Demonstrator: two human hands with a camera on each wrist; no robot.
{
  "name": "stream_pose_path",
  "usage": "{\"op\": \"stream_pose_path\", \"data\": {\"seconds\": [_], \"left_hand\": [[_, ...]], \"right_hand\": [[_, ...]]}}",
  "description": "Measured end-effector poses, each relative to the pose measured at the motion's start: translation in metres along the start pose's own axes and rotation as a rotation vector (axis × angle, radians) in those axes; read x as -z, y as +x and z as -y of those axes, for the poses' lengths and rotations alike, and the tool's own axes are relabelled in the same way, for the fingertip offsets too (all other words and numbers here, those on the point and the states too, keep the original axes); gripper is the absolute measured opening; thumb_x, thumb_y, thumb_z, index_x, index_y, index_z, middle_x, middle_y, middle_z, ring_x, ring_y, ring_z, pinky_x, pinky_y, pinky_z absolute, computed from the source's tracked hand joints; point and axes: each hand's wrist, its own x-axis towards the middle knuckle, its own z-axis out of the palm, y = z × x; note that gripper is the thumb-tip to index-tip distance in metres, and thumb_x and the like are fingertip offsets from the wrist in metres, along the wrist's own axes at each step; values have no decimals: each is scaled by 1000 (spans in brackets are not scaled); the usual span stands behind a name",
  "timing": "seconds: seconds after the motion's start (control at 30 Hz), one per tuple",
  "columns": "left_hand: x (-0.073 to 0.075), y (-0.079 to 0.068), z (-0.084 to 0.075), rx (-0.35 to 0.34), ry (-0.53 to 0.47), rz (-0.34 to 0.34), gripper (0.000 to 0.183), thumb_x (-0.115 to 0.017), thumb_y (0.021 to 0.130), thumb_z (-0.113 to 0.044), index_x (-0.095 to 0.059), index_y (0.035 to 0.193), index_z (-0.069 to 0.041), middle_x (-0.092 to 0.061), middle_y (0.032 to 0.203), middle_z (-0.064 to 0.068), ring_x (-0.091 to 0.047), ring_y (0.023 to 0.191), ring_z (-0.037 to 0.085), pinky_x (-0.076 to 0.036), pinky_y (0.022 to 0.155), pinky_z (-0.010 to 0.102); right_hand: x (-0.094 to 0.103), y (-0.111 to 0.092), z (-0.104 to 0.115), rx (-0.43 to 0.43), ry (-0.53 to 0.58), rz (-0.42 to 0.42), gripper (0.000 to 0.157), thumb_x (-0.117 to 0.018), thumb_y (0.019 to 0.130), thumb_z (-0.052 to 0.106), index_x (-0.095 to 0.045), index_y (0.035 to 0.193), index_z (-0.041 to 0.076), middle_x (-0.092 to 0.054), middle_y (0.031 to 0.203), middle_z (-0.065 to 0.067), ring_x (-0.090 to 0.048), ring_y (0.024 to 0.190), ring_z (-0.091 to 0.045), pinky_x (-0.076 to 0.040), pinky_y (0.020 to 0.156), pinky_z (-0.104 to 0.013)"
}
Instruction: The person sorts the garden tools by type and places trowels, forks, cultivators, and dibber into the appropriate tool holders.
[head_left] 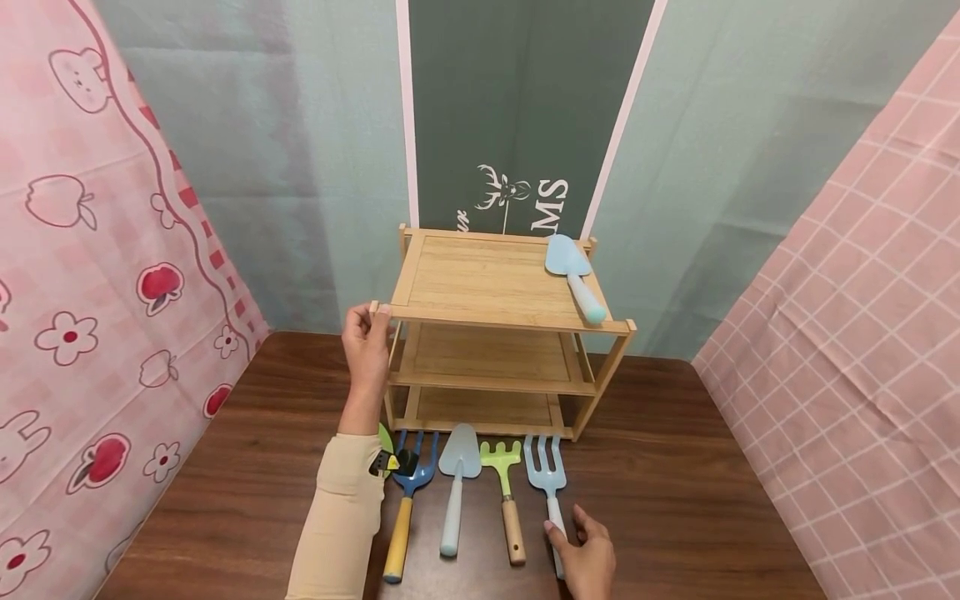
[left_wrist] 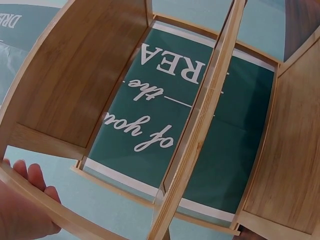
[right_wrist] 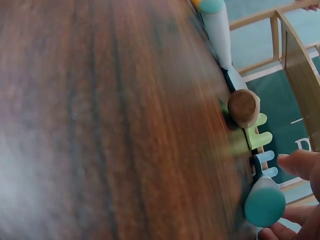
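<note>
My left hand (head_left: 367,346) grips the front left corner of a three-tier wooden shelf (head_left: 487,279). In the left wrist view its fingers (left_wrist: 36,176) curl behind the wooden frame (left_wrist: 55,215). My right hand (head_left: 588,562) straddles the handle of a light blue hand fork (head_left: 546,475) lying on the table. In the right wrist view the thumb (right_wrist: 297,164) stands off one side of that turquoise-ended handle (right_wrist: 265,206), and the other fingers are low on the far side. A light blue trowel (head_left: 573,275) lies on the shelf's top right.
Left of the fork lie a green rake (head_left: 504,475), a pale trowel (head_left: 453,487) and a blue fork (head_left: 408,500) with a yellow handle. A green tool (head_left: 385,437) is mostly hidden by my left sleeve (head_left: 337,508). Curtains stand behind and beside the brown table (head_left: 675,500).
</note>
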Motion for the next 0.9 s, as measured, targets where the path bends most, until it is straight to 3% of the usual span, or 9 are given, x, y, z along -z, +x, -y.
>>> {"op": "stream_pose_path", "data": {"seconds": [0.17,0.3,0.43,0.7,0.9], "left_hand": [[1,1,1,12,-7,8,8,-55,93,-9,-49,94,-4,-47,79,2,-50,76,12,-43,75,28],[-1,-2,-8,20,-11,13,4,-52,94,-5,-49,94,-2,-46,78,1,-50,76,11,-43,75,28],[-5,-5,-19,15,4,15,4,-51,93,-2,-48,93,1,-46,78,1,-50,75,10,-43,74,27],[1,2,-2,8,7,-1,7,-54,93,-6,-50,96,-1,-46,78,2,-51,75,12,-44,73,28],[1,1,2,-5,-20,-1,14,-56,93,-11,-48,96,0,-46,79,2,-50,76,12,-43,74,28]], "right_hand": [[2,3,-2,87,-99,46,56,-82,68,19,-60,111,-10,-56,105,-28,-52,97,-42,-40,82,-52],[3,4,-1,74,-138,91,53,-83,66,20,-63,106,-9,-54,104,-29,-48,101,-45,-38,83,-55],[3,4,0,54,-179,124,49,-85,64,20,-65,99,-7,-52,95,-26,-50,90,-40,-40,75,-51],[7,7,1,44,-176,165,36,-83,65,18,-65,88,-3,-53,82,-14,-50,72,-26,-41,62,-39],[22,8,0,16,-127,119,29,-78,69,18,-68,92,4,-59,73,1,-52,65,-17,-38,59,-35]]}}
